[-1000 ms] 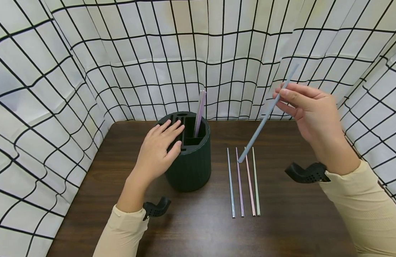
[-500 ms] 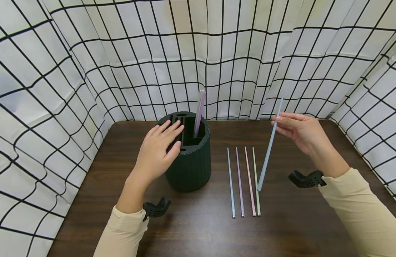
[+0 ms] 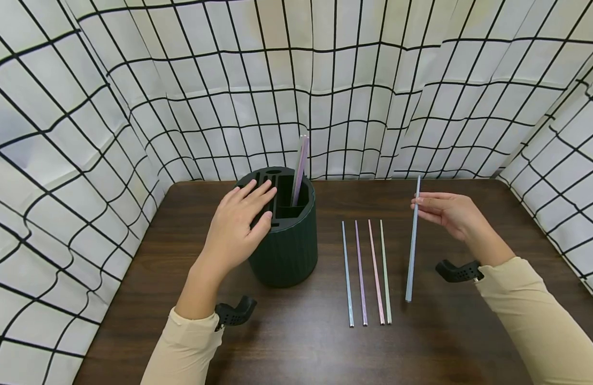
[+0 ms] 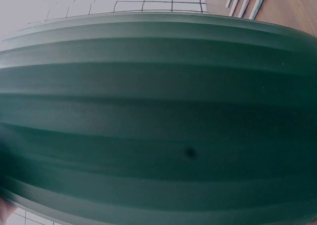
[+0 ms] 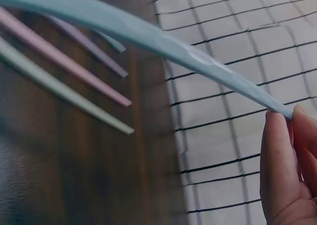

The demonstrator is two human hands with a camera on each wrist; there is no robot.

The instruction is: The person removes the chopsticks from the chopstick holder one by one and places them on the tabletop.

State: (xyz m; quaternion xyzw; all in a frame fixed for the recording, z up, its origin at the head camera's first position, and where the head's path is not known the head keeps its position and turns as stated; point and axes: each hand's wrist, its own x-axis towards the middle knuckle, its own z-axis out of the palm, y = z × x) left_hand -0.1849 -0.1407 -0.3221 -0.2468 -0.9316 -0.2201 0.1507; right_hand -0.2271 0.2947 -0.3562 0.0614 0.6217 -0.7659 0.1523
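Observation:
My right hand (image 3: 451, 214) pinches a light blue chopstick (image 3: 411, 256) near its far end, between thumb and fingertips. The chopstick points toward me, right of the row; in the right wrist view the pinched tip (image 5: 277, 105) shows clearly. With fingers spread, my left hand (image 3: 235, 227) rests on the slotted top of a dark green utensil holder (image 3: 286, 262). A purple chopstick (image 3: 300, 166) leans in its right compartment; whether a second lies behind it I cannot tell. The holder's ribbed wall (image 4: 158, 111) fills the left wrist view.
Side by side on the brown table (image 3: 296, 342) lie a blue chopstick (image 3: 347, 272), a purple one (image 3: 361, 272), a pink one (image 3: 376, 272) and a green one (image 3: 386, 272). A white curtain (image 3: 344, 107) with black grid lines stands behind and at both sides.
My right hand has come down from above the table, moving the blue chopstick to the right of the row and turning it nearly parallel to the others. The left hand stays put.

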